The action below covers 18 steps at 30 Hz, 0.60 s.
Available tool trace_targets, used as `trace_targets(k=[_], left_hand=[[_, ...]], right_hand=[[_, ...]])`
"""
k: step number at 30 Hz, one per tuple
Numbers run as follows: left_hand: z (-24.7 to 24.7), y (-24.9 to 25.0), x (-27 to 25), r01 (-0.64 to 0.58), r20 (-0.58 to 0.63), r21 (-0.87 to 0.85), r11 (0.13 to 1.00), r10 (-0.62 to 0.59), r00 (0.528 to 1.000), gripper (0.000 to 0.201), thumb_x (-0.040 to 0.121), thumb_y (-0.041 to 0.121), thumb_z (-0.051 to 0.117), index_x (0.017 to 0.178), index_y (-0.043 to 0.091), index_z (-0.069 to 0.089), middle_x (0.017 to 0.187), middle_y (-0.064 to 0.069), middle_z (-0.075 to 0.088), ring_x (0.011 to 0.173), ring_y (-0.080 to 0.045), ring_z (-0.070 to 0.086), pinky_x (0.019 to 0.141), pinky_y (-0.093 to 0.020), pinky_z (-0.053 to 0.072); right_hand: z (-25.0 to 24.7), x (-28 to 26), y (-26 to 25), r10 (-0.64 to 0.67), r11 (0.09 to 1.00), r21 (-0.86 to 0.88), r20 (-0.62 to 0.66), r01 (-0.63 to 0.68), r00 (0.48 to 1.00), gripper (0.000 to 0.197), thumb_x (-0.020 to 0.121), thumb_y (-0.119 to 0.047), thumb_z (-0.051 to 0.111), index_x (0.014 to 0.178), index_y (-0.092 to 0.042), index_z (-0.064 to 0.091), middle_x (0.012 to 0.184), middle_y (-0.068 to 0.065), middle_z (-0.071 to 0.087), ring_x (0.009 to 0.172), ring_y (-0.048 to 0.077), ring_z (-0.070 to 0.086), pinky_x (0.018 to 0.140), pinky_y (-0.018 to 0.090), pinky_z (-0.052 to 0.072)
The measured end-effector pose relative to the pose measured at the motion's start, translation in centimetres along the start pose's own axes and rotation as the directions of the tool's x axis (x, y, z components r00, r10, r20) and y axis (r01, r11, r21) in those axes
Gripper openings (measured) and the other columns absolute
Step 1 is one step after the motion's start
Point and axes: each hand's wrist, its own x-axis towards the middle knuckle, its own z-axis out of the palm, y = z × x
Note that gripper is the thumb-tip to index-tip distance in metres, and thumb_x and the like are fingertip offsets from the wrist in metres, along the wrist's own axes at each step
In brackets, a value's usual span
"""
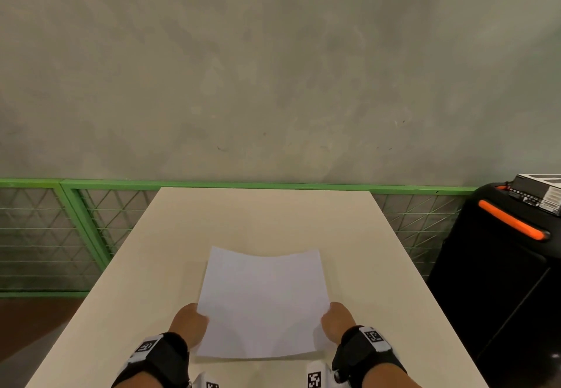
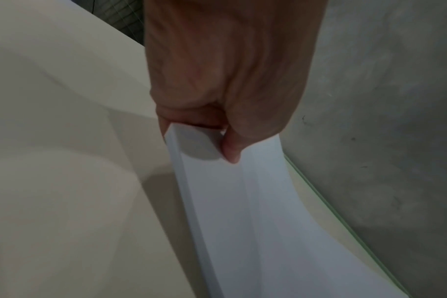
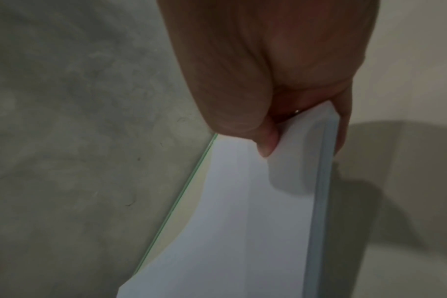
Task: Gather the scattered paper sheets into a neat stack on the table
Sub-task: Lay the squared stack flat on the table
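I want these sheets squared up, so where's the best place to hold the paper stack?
Hold the paper stack at its two side edges near your end, left hand from the left, right hand from the right, as now: its far edge sags mid-width.

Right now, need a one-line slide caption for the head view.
Both hands, left hand and right hand, hold a stack of white paper sheets by its side edges above a beige table.

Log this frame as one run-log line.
phase: squaring stack | left hand: pinches paper stack left edge | right hand: pinches right edge | stack: bowed, over table
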Motion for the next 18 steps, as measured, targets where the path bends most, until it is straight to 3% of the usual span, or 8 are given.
trace_targets(k=[3, 5, 6, 8, 9, 11, 12, 18], left_hand=[[0.2, 0.1, 0.3, 0.027, 0.009, 0.042, 0.999, -0.027, 1.0, 0.032, 0.09, 0.0, 0.042, 0.121, -0.004, 0.046, 0.125, -0.024, 0.05, 0.111, -0.034, 0.048, 0.093, -0.033, 0.036], [0.3, 0.0, 0.6, 0.026, 0.005, 0.046, 0.999, -0.027, 1.0, 0.015, 0.089, 0.0, 0.041, 0.102, 0.002, 0.048, 0.112, -0.02, 0.049, 0.094, -0.027, 0.044, 0.088, -0.034, 0.038], [0.2, 0.0, 0.7, 0.024, 0.001, 0.046, 0.999, -0.024, 1.0, 0.007, 0.089, 0.0, 0.042, 0.089, 0.004, 0.047, 0.107, -0.019, 0.048, 0.091, -0.026, 0.043, 0.083, -0.033, 0.038], [0.3, -0.1, 1.1, 0.031, -0.009, 0.043, 0.999, -0.031, 0.999, 0.009, 0.088, 0.0, 0.042, 0.082, 0.004, 0.046, 0.101, -0.015, 0.045, 0.089, -0.026, 0.043, 0.078, -0.03, 0.034], [0.3, -0.1, 1.2, 0.025, -0.016, 0.036, 0.999, -0.025, 1.0, 0.006, 0.088, 0.0, 0.042, 0.091, 0.0, 0.048, 0.1, -0.014, 0.045, 0.089, -0.027, 0.043, 0.077, -0.03, 0.034], [0.5, -0.2, 1.4, 0.021, -0.025, 0.025, 0.999, -0.02, 0.999, 0.018, 0.087, -0.001, 0.043, 0.105, -0.003, 0.046, 0.1, -0.016, 0.049, 0.088, -0.028, 0.045, 0.079, -0.032, 0.037], [0.6, -0.3, 1.4, 0.016, -0.027, 0.014, 1.0, -0.016, 1.0, 0.022, 0.087, 0.0, 0.044, 0.109, -0.003, 0.046, 0.102, -0.018, 0.051, 0.089, -0.028, 0.046, 0.079, -0.033, 0.038], [1.3, -0.4, 0.6, 0.019, -0.094, -0.013, 1.0, -0.021, 0.995, 0.04, 0.089, 0.003, 0.044, 0.129, -0.001, 0.041, 0.125, -0.022, 0.056, 0.113, -0.036, 0.053, 0.08, -0.028, 0.034]], right_hand=[[-0.3, -0.3, -0.6, -0.11, 0.896, -0.421, 0.105, 0.144, 0.988, 0.037, 0.098, -0.002, 0.028, 0.127, 0.013, 0.044, 0.139, 0.027, 0.044, 0.13, 0.036, 0.04, 0.102, 0.029, 0.03], [0.1, -0.1, -0.5, -0.066, 0.93, -0.355, 0.076, 0.089, 0.995, 0.039, 0.099, -0.011, 0.031, 0.129, 0.011, 0.043, 0.14, 0.025, 0.043, 0.121, 0.03, 0.049, 0.101, 0.025, 0.036], [0.2, 0.1, -0.8, 0.009, 0.988, -0.155, 0.04, -0.002, 0.999, 0.051, 0.097, -0.03, 0.036, 0.13, 0.008, 0.044, 0.14, 0.023, 0.045, 0.104, 0.02, 0.057, 0.09, 0.016, 0.044], [0.6, 0.0, -1.4, 0.075, 0.997, -0.008, 0.067, -0.074, 0.995, 0.107, 0.059, -0.076, 0.038, 0.131, 0.003, 0.046, 0.136, 0.019, 0.05, 0.073, 0.006, 0.051, 0.061, 0.006, 0.044], [0.6, 0.6, -1.1, 0.074, 0.997, -0.006, 0.05, -0.074, 0.996, 0.106, 0.061, -0.076, 0.035, 0.129, 0.004, 0.046, 0.136, 0.02, 0.05, 0.081, 0.01, 0.055, 0.069, 0.008, 0.046], [0.3, 0.7, -0.8, 0.031, 0.983, -0.181, 0.014, -0.028, 0.999, 0.049, 0.098, -0.028, 0.033, 0.126, 0.009, 0.047, 0.136, 0.023, 0.049, 0.117, 0.03, 0.052, 0.102, 0.029, 0.037], [0.5, 0.8, -0.8, 0.005, 0.969, -0.247, 0.033, 0.004, 0.999, 0.036, 0.099, -0.009, 0.031, 0.124, 0.01, 0.048, 0.135, 0.024, 0.049, 0.124, 0.034, 0.047, 0.107, 0.034, 0.032], [1.4, 2.0, -0.1, 0.145, 0.989, 0.032, -0.121, -0.142, 0.982, 0.037, 0.095, -0.007, 0.036, 0.13, 0.001, 0.037, 0.136, 0.015, 0.049, 0.119, 0.025, 0.053, 0.094, 0.024, 0.042]])
